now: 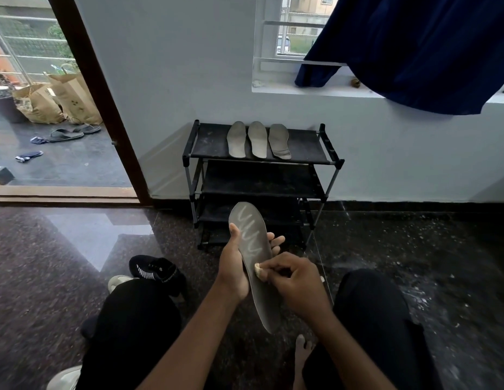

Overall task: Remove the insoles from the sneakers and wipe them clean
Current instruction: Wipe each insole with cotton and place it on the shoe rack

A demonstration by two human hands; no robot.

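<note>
Head view, wiping stage: the insole [255,257] in work is held in the air above the floor [48,249], between the person's knees and in front of the shoe rack [211,142]; its long axis runs nearly straight away from the person, leaning slightly leftward at the far end, with the broader end up toward the rack and the narrower end down toward the body; a pale zigzag streak [249,229] marks the far half of its upper face, while the near half appears darker and unmarked; the left hand [232,273] grips the insole at mid-length from its left edge, thumb on the upper face and fingertips [276,242] showing past the right edge; the right hand [294,280] is curled round a small pale wad [259,270], pinched and pressed on the face just below the streak's near end; the unmarked stretch thus lies toward the person from the wad, along the long axis, and the right hand is the nearer to it; judged from this, the coming stroke calls for a pull down the length toward the narrow end, the left grip serving as fixed support; three insoles [257,139] lie side by side on the rack's top shelf, well apart from the hands, so this one is probably the last; a black sneaker [156,271] lies on the floor just beside the left knee, with the toe of a pale sneaker [118,281] showing next to it
</note>
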